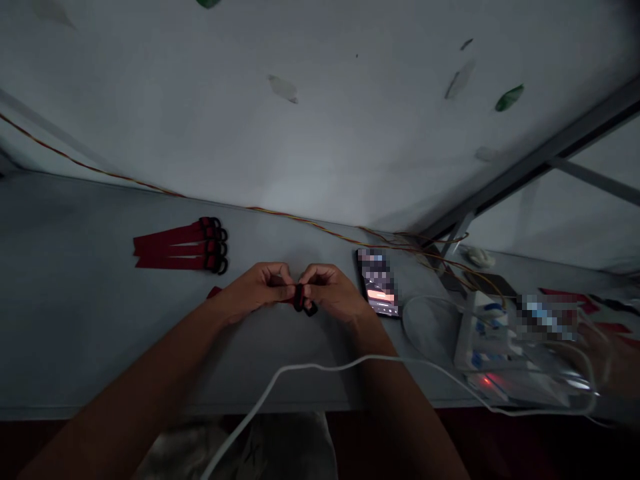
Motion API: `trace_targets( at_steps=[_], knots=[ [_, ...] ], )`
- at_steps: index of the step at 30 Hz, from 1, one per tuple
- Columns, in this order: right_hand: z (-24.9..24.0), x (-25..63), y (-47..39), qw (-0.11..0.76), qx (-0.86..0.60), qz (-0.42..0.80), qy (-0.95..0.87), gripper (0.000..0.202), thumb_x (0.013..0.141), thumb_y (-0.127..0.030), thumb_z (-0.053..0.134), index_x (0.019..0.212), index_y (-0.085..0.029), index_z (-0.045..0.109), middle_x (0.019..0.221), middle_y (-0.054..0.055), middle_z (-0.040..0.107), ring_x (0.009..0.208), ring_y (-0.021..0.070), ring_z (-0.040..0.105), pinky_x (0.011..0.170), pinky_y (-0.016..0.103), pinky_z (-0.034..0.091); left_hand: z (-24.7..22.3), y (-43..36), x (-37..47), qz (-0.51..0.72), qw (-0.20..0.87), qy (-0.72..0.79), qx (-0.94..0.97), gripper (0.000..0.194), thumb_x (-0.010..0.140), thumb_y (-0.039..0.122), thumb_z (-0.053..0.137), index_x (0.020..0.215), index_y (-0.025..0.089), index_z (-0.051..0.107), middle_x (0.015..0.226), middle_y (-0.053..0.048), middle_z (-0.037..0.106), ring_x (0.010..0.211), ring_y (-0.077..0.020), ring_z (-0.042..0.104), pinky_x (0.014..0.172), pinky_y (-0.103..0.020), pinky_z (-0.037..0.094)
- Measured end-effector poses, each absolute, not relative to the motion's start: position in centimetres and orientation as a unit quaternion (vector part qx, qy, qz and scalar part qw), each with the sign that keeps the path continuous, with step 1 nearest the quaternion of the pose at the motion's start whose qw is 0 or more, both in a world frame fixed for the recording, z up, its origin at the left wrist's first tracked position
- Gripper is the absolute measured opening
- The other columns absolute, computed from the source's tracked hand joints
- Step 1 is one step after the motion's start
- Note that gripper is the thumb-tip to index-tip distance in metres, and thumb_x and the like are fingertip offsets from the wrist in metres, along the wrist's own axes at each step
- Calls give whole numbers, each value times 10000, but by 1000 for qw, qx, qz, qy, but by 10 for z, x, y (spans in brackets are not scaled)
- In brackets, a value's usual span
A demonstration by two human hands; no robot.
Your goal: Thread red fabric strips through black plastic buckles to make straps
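Note:
Near the middle of the grey table [165, 333], both hands meet at a red strap with a black buckle [299, 298]. My left hand [265, 288] pinches the strap beside the buckle, and the strap's red end shows behind that wrist. My right hand [327, 288] grips the other side of the buckle, with a black ring hanging just below the fingertips. To the left lie several red straps [173, 248] in a fan, their black buckles and rings toward the right.
A lit phone [379, 283] lies right of my right hand. Farther right are a white power strip [483, 333], red strips and a blurred hand of another person. A white cable [310, 366] crosses over my right forearm. Twisted wires run along the wall.

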State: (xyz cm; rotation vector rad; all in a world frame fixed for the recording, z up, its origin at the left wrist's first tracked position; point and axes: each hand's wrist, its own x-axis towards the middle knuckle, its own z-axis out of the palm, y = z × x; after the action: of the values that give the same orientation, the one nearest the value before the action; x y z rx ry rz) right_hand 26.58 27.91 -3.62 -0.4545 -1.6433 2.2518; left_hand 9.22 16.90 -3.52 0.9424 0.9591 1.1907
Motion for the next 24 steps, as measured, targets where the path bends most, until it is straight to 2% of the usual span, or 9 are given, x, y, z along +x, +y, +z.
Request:
trace_targets(
  at_steps=[6, 12, 14, 16, 19, 24],
  knots=[
    [-31, 265, 280, 209, -173, 727, -630, 248, 762, -351, 818, 865, -176, 676, 687, -4, 673, 555, 100, 597, 560, 224, 482, -37, 171, 93, 553, 595, 424, 401, 393, 736, 442, 813, 754, 154, 545, 646, 33, 592, 480, -31, 363, 467, -171, 232],
    [-24, 265, 281, 239, -209, 677, -663, 252, 726, -305, 831, 800, -177, 628, 668, -30, 634, 560, 93, 580, 563, 217, 466, -31, 171, 92, 522, 511, 504, 460, 384, 622, 324, 880, 852, 148, 628, 774, 18, 670, 649, -84, 557, 608, -190, 410],
    [-26, 265, 282, 247, -210, 670, -668, 233, 727, -287, 824, 790, -177, 629, 686, -26, 641, 578, 97, 590, 583, 223, 476, -30, 171, 92, 514, 477, 529, 478, 361, 652, 335, 855, 891, 152, 658, 809, 7, 696, 715, -116, 610, 674, -218, 462],
    [-29, 265, 283, 249, -212, 658, -678, 194, 744, -285, 803, 809, -177, 656, 704, -18, 650, 594, 102, 597, 599, 231, 485, -30, 171, 93, 509, 433, 542, 509, 396, 703, 363, 817, 1021, 173, 679, 932, -16, 732, 842, -160, 662, 782, -263, 501],
    [-32, 264, 283, 226, -222, 649, -692, 166, 778, -313, 763, 850, -180, 696, 772, -2, 669, 625, 108, 602, 620, 241, 494, -29, 171, 94, 488, 329, 565, 579, 374, 810, 372, 727, 1149, 221, 680, 1096, -21, 735, 1019, -189, 668, 940, -301, 484],
    [-27, 264, 277, 212, -233, 647, -695, 235, 836, -403, 704, 873, -171, 710, 821, 14, 667, 684, 121, 606, 681, 256, 474, -32, 171, 95, 459, 193, 605, 621, 313, 882, 356, 660, 1164, 220, 678, 1128, -18, 735, 1039, -174, 674, 974, -291, 486]
  ],
)
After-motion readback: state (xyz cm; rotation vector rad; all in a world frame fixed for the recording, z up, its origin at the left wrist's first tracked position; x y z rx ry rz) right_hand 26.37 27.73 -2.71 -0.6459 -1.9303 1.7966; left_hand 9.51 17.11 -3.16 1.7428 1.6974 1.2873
